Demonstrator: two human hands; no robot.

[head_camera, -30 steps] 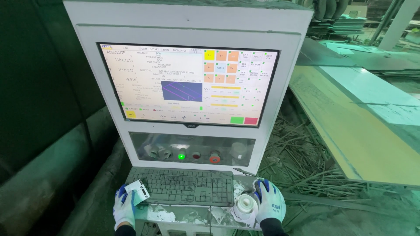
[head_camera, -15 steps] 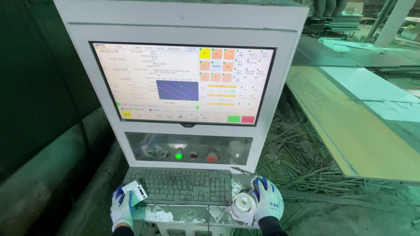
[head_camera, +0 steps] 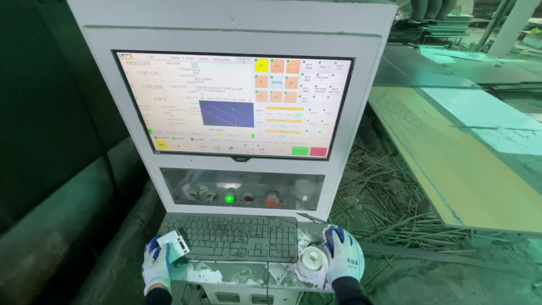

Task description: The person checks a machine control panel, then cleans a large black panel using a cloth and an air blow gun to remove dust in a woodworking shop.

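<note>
Step tip: keep both grips steady, things low over the shelf edge, clear of the keyboard (head_camera: 231, 237).
Left hand (head_camera: 157, 266): gloved, fingers closed on a small white card (head_camera: 175, 244), at the keyboard's left corner.
Right hand (head_camera: 341, 260): gloved, curled round a white roll (head_camera: 312, 261), right of the keyboard.
Above: screen (head_camera: 234, 104), green button (head_camera: 229, 198).

Cut off, covered and too fine to make out at the control console

The frame's lower edge cuts both forearms at the sleeves; the left hand (head_camera: 156, 266) covers part of a small white card (head_camera: 175, 244), the right hand (head_camera: 342, 261) wraps a white roll (head_camera: 312, 261), hiding its far side; screen (head_camera: 234, 104) characters are too small, and the knobs behind the dusty panel window (head_camera: 243, 189) look blurred.
</note>
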